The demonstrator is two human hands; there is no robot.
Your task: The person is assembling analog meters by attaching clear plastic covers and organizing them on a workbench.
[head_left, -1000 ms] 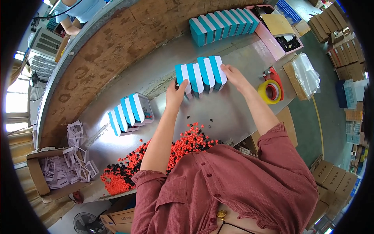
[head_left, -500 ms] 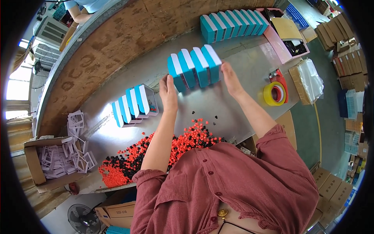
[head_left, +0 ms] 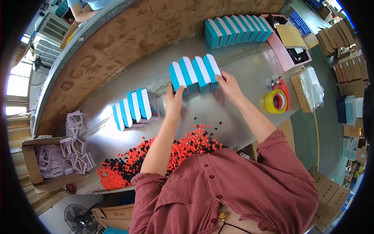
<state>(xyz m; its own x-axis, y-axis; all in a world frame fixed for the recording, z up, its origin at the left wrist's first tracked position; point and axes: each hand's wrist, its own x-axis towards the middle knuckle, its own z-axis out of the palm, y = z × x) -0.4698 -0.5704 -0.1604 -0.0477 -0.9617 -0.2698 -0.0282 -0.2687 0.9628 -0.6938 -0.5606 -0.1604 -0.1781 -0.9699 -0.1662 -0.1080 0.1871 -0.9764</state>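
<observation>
My left hand [head_left: 173, 100] and my right hand [head_left: 230, 86] press on opposite ends of a row of teal-and-white boxes [head_left: 191, 76] with rounded tops. The row is squeezed between them over the middle of the metal table; whether its underside touches the table I cannot tell. Both thumbs lie on the side nearest me, while most of the other fingers are hidden behind the ends. Left of my left hand stands another group of similar boxes [head_left: 134, 105], with a clear side on its end. Red and black small plastic pieces [head_left: 183, 146] lie in a loose heap between my forearms and body.
More teal-and-white boxes [head_left: 237, 32] line the wooden backboard [head_left: 128, 43]. A pink tray [head_left: 279, 54] stands at the far right, with a tape dispenser [head_left: 277, 100] and a plastic-covered carton [head_left: 306, 87] nearer. White plastic frames [head_left: 58, 160] fill a cardboard box at left.
The held row has tipped, so its white-and-teal tops show more and its near faces less. My right thumb has come round onto the near edge. The whole view has shifted slightly.
</observation>
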